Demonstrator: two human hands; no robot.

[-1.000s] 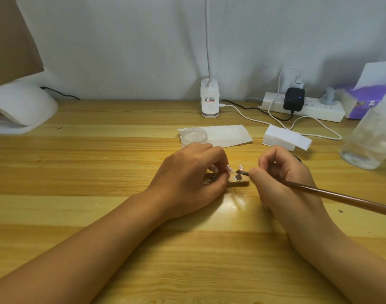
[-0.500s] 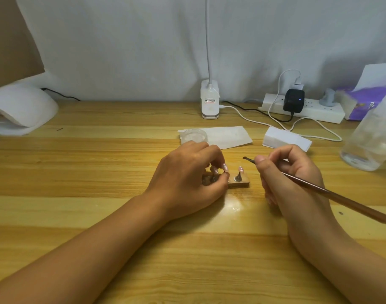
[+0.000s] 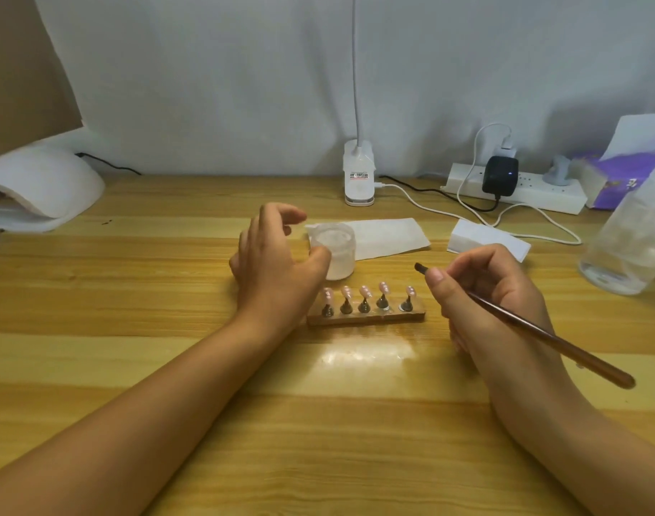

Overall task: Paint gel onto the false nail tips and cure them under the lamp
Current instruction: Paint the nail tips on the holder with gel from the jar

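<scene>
The left hand [image 3: 277,266] hovers beside the small translucent plastic jar [image 3: 335,251], fingers loosely spread and curved toward it, holding nothing. The thumb lies across the jar's near side, though I cannot tell whether it touches. The pose suggests steadying the jar so the brush can load gel.

The right hand [image 3: 482,292] pinches the long brown wooden-handled brush [image 3: 542,335] near its dark tip between thumb and fingers, like a pen. The handle trails back to the right, and the bristles stay raised off the yellow wooden bench [image 3: 132,366], probably to keep them clean.

The five pink false nail tips [image 3: 365,291] stand in a row on small metal pegs set in a narrow wooden holder [image 3: 366,319]. It lies between the hands, just in front of the jar, so each tip is lifted and within the brush's reach.

The white dome curing lamp [image 3: 39,188] sits well apart at the far left edge, so curing looks like a later step. Behind the jar lies a white paper sheet [image 3: 389,236], likely for wiping.
</scene>
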